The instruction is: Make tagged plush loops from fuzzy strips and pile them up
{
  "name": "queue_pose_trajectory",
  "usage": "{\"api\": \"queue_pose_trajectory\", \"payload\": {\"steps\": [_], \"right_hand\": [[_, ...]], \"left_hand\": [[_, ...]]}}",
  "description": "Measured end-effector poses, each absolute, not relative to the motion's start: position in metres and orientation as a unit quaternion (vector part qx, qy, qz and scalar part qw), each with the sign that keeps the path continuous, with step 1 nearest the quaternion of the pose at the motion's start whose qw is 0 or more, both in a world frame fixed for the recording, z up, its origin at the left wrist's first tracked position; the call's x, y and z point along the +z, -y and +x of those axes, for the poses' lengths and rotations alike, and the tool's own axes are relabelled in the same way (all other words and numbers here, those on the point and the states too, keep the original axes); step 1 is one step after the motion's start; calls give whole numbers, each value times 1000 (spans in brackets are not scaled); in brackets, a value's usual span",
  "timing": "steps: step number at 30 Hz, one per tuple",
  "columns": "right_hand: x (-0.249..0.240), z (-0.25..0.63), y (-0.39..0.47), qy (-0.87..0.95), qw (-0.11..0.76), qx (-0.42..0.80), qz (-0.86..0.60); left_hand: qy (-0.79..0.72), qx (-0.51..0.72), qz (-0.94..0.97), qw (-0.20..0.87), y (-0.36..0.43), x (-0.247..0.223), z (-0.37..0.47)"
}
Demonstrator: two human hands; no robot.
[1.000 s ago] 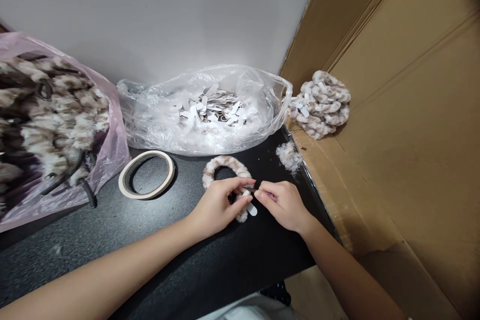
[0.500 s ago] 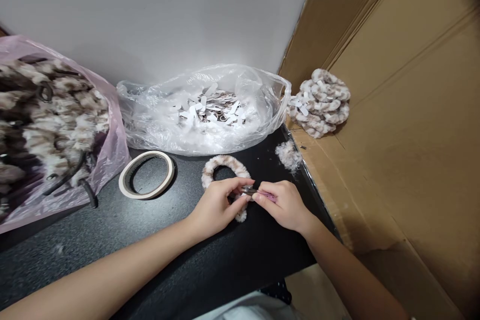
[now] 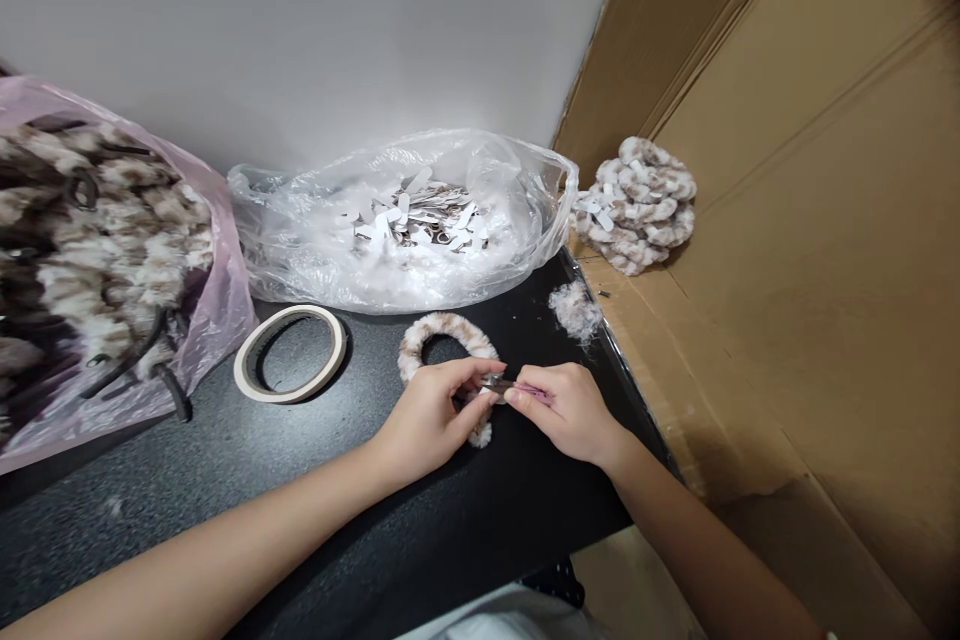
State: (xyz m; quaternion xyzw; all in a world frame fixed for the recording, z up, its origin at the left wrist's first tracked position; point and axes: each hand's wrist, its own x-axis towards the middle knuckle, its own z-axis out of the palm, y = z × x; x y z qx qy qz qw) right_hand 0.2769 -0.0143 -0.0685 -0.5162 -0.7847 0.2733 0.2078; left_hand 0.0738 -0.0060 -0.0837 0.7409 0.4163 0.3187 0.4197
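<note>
The black tabletop [image 3: 450, 540] carries a pink bag [image 3: 234, 290] of furry pieces, a clear bag [image 3: 300, 265] of white tags beside it, and a tape roll [image 3: 251, 385] in front of both; the left hand [image 3: 431, 420] pinches with its fingers a furry loop [image 3: 450, 323] that lies on the tabletop, while the right hand [image 3: 570, 410] has its fingers wrapped round a small pink-handled tool [image 3: 532, 390], dark tip at the left fingertips

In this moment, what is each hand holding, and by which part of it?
The left hand pinches the fluffy ring by its near part, between thumb and fingers. The right hand grips a small tool by its pink handle.
</note>
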Motion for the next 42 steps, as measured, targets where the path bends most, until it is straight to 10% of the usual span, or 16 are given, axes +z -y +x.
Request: {"api": "queue_pose_trajectory", "payload": {"steps": [32, 42], "right_hand": [[-68, 282, 13, 784, 204, 273, -519], [-73, 285, 6, 701, 380, 326, -508]], "left_hand": [[-428, 307, 738, 422, 5, -78, 73], [-444, 319, 698, 463, 2, -78, 75]]}}
